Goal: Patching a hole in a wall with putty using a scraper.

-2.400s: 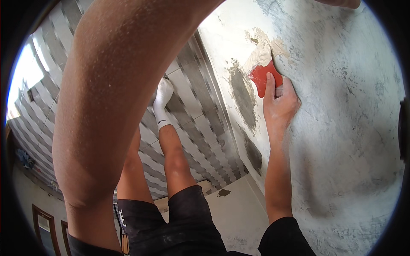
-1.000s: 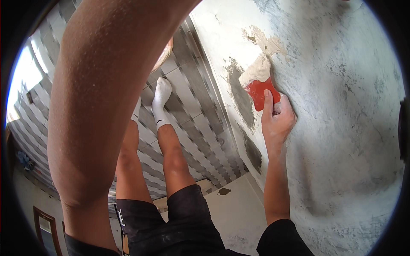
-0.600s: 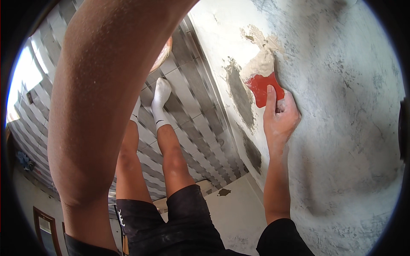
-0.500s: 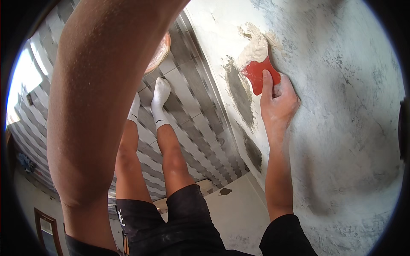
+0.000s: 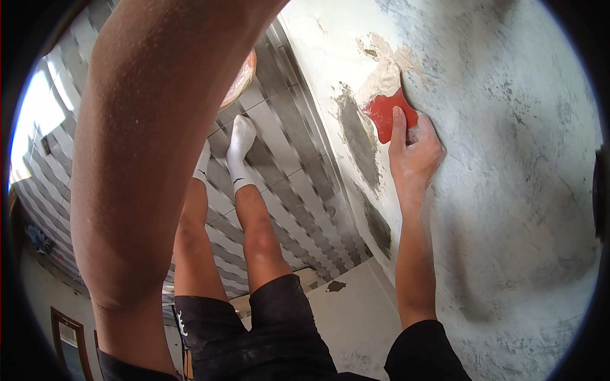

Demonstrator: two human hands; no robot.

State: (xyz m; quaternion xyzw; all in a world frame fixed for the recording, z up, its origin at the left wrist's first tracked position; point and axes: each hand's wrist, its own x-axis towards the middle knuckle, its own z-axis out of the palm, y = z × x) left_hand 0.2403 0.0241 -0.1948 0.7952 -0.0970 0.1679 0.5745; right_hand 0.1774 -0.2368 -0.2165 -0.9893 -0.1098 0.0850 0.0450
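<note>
My right hand (image 5: 414, 141) grips a red putty spreader (image 5: 389, 116), thumb on its near face and fingers curled behind. The spreader lies against the wall (image 5: 495, 184), with wet beige putty (image 5: 382, 79) along its upper edge. Just left of it is a rough grey bare patch (image 5: 359, 140) where the white coat is gone. My left forearm (image 5: 143, 159) crosses the left side of the view and runs out over the top edge, so my left hand is out of sight. Partly behind that arm shows a round pinkish-rimmed container (image 5: 242, 81) with pale stuff in it.
Grey and white patterned tiles (image 5: 289, 149) cover the floor, where my feet in white socks (image 5: 240, 143) stand near the wall's base. A second bare patch (image 5: 377, 227) lies lower along the wall. A brown-framed door or window (image 5: 68, 340) shows at lower left.
The spreader and my right hand have shifted very slightly down in the picture. Putty above the spreader looks a little flatter. My left arm has barely moved.
</note>
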